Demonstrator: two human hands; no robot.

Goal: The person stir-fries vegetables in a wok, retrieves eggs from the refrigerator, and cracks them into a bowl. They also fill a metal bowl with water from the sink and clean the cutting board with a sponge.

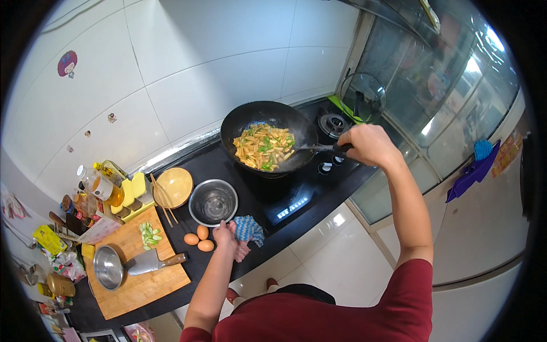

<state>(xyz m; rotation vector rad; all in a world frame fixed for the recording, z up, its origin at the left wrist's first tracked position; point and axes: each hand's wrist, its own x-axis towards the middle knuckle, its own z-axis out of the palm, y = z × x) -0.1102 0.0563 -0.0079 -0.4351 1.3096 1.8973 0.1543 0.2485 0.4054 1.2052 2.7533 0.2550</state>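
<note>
In my right hand (367, 145) is the dark handle of a spatula (312, 147), its blade reaching into a black wok (232, 122). The wok holds pale yellow strips with green pepper pieces (263, 145). At the near rim of a steel bowl (213, 199), my left hand (225, 232) has its fingers closed on the edge; the bowl looks to have clear liquid or only shine inside. Right beside that hand lies a blue checked cloth (249, 229) with a pinkish part. To its left, three brown eggs (203, 232) rest on the black counter.
A wooden board (131, 296) carries a cleaver (145, 263), a small steel bowl (108, 268) and sliced green pieces (149, 235). Chopsticks (163, 199) lie across a yellow plate (174, 187). Seasoning containers and an oil bottle (105, 188) crowd the left. A glass lid (363, 94) stands behind the second burner (333, 124).
</note>
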